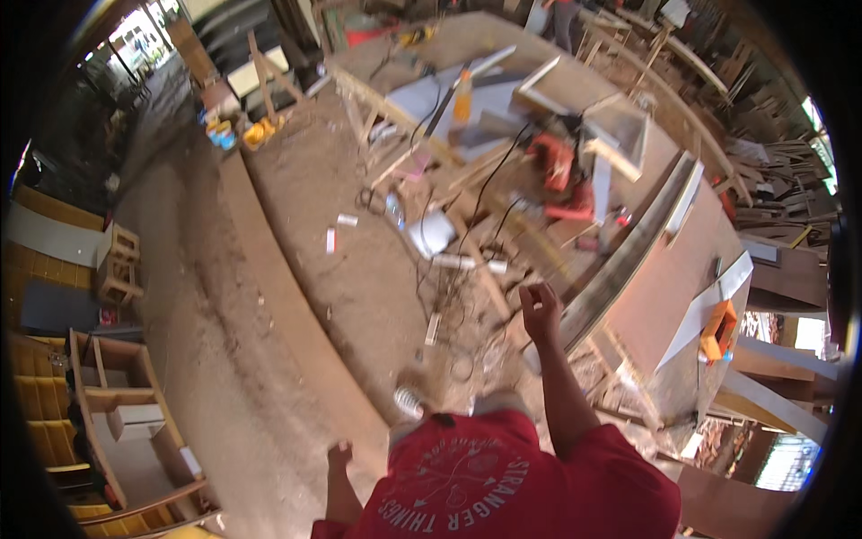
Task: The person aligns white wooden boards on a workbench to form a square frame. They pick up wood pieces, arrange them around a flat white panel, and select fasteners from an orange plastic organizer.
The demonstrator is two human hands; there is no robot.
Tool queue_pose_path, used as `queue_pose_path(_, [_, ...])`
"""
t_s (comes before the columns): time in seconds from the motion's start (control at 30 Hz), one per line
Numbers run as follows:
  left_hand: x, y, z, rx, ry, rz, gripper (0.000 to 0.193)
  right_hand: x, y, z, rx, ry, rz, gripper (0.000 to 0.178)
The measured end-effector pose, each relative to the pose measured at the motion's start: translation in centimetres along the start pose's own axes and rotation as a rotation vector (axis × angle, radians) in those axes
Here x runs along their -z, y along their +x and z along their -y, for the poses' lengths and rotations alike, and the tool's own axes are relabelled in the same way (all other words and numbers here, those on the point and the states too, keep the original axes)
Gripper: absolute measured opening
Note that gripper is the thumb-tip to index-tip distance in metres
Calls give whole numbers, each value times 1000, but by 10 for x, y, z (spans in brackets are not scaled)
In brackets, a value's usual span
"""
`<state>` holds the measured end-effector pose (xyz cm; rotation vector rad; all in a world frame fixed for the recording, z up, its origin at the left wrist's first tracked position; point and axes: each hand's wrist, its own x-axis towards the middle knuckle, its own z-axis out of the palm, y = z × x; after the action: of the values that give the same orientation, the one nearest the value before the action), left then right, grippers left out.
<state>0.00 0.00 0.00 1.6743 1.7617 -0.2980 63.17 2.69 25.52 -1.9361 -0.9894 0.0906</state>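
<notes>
My right hand (540, 313) is raised in front of me beside the near end of a long wooden beam (620, 260) on the workbench. Its fingers look curled in, and whether anything is inside them is hidden. Low on the left, my left hand (339, 453) hangs over the floor near a long brown board (287, 287); it is too small and blurred for its fingers to be read. Beyond the right hand stands a red power saw (555, 166) among wood pieces, its outline smeared.
An orange bottle (462, 99) and a pale wooden frame (620, 148) are on the far bench. Cables (449, 296) and scraps litter the floor ahead. An orange holder (718, 331) lies on the right-hand panel. A wooden cabinet frame (135, 422) is at left.
</notes>
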Motion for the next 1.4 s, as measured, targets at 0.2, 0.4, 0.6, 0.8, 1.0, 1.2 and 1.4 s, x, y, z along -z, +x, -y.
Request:
queue_pose_path(0.2, [155,63,41,38,-379,-228,35,-89,-56,66,-175,-89,408,19])
queue_pose_path(0.4, [199,105,-14,-96,-410,-184,36,-164,-66,39,-371,-20,462,24])
queue_pose_path(0.6, [200,175,-95,-150,-596,-135,34,-298,-89,-77,-549,-192,611,37])
queue_pose_path(0.8, [140,296,-207,-209,-528,195,33,-423,-164,-232,-510,-400,898,34])
queue_pose_path(1.0, [-11,446,-184,-449,-221,420,52,-573,-222,-375,-636,-498,1121,42])
queue_pose_path(1.2, [-14,477,-185,-439,87,704,68,-657,-229,-472,-621,-620,973,60])
queue_pose_path(1.4, [-5,485,-190,-486,23,679,71,-695,-220,-472,-808,-507,1030,62])
